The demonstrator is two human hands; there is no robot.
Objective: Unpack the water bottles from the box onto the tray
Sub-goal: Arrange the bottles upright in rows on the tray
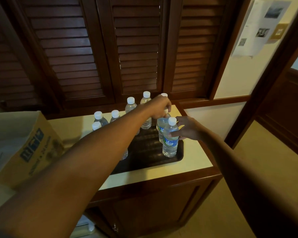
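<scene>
A dark tray (150,157) lies on the cream counter with several clear water bottles standing on it, each with a white cap. My right hand (187,128) grips the nearest bottle (170,143), blue label, upright at the tray's right front corner. My left hand (161,107) reaches across the tray and closes over the top of a second labelled bottle (161,129) just behind it. My left forearm hides part of the tray and some bottles. The open cardboard box (24,148) sits at the left.
The cream counter (193,162) tops a dark wooden cabinet (153,206). Louvred wooden shutters (136,57) stand close behind the tray. A dark wooden door frame (272,86) rises at the right. Papers (258,28) hang on the wall.
</scene>
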